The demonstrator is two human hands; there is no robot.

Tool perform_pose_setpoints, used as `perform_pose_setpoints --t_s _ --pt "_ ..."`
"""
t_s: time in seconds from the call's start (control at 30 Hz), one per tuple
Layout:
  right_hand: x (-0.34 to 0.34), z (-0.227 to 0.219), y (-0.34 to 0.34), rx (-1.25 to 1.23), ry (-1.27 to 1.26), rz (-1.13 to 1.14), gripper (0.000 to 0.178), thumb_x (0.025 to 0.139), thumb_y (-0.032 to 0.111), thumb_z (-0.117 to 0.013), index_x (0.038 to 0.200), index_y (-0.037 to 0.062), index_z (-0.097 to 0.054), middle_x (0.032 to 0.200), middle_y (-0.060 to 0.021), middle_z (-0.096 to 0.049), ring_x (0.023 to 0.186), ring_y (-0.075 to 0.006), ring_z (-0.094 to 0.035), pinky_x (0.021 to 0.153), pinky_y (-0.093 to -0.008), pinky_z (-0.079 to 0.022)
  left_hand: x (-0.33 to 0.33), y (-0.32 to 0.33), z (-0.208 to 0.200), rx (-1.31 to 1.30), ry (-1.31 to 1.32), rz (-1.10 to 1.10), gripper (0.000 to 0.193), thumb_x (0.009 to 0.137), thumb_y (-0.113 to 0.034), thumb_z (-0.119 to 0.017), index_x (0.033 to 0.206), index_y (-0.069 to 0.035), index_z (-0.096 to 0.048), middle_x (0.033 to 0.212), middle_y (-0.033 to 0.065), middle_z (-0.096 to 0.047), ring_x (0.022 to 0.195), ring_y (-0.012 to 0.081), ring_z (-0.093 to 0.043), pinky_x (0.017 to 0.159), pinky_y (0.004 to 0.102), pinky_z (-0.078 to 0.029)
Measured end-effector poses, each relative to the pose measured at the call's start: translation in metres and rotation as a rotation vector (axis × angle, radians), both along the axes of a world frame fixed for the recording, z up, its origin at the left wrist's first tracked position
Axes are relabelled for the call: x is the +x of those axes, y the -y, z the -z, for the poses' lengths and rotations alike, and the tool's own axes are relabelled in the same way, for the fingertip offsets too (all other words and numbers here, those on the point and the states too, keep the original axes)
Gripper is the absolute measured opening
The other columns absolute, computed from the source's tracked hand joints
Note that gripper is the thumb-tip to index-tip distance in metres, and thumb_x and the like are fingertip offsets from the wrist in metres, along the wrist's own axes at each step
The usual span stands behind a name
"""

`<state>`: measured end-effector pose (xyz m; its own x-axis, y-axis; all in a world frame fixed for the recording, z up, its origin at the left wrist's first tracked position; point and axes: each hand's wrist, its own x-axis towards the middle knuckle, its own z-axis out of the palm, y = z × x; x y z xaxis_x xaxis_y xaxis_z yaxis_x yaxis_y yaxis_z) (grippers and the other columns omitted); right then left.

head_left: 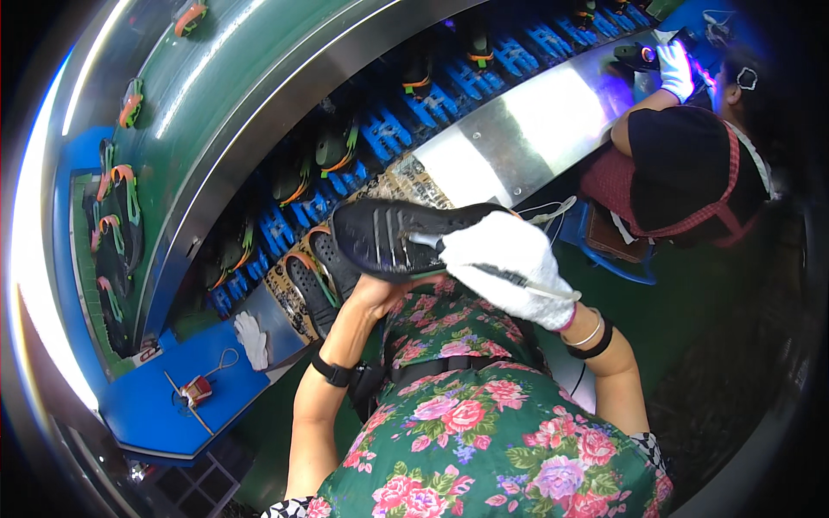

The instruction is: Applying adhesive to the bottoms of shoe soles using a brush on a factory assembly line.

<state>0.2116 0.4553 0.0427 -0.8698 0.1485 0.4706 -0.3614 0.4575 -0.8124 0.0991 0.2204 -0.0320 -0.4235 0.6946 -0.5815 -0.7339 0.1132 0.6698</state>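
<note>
Apparently mid-pass on one black shoe (367, 233), held in front of the worker, ridged face up: glossy streaks show on part of it, coverage looks partial, the rest seems left. Bare left hand (384, 293) grips it from below, fingers partly hidden; gloved right hand (505, 255) is closed round a slim tool (425, 239), tip at the ridges. Strapped clogs (308, 289) sit beside, status unclear.

Obstacle beside left hand (378, 295): clogs (308, 283)
</note>
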Motion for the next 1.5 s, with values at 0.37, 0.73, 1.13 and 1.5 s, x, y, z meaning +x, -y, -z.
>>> perform_pose_setpoints --t_s 0.37,0.73,1.13,1.5 --pt "0.009 -0.019 0.011 0.042 -0.156 0.164 0.022 0.074 0.000 -0.086 0.094 0.0068 -0.079 0.091 -0.0088 -0.077 0.075 -0.0237 -0.072 0.067 -0.0334 -0.058 0.017 0.007 0.013 0.616 0.582 -0.308 0.089 0.088 -0.063 -0.067 0.150 -0.001 -0.051 0.149 0.0250 -0.055 0.134 0.0413 -0.054 0.117 0.0572 -0.041" --pt "-0.011 -0.041 0.004 0.117 -0.153 0.020 0.041 0.085 0.002 -0.076 0.126 0.0056 -0.074 0.125 -0.0136 -0.074 0.111 -0.0292 -0.071 0.094 -0.0414 -0.055 0.040 -0.041 -0.027 0.960 0.780 -0.354 0.109 0.084 -0.086 -0.055 0.161 -0.011 -0.037 0.160 0.0175 -0.045 0.143 0.0371 -0.048 0.122 0.0580 -0.035" --pt "-0.014 -0.042 0.018 0.029 -0.157 0.014 0.035 0.086 0.006 -0.077 0.121 0.0043 -0.075 0.118 -0.0139 -0.076 0.104 -0.0292 -0.073 0.090 -0.0415 -0.056 0.048 -0.026 0.006 0.892 0.804 -0.395 0.099 0.087 -0.080 -0.060 0.157 -0.012 -0.043 0.155 0.0140 -0.052 0.142 0.0332 -0.051 0.121 0.0552 -0.037" --pt "-0.009 -0.026 0.015 0.018 -0.160 0.111 0.037 0.085 0.005 -0.077 0.121 0.0030 -0.074 0.120 -0.0144 -0.075 0.105 -0.0312 -0.072 0.090 -0.0424 -0.057 0.032 -0.043 -0.016 0.455 0.304 -0.341 0.108 0.086 -0.088 -0.050 0.158 -0.009 -0.040 0.156 0.0144 -0.050 0.140 0.0328 -0.052 0.121 0.0514 -0.038"
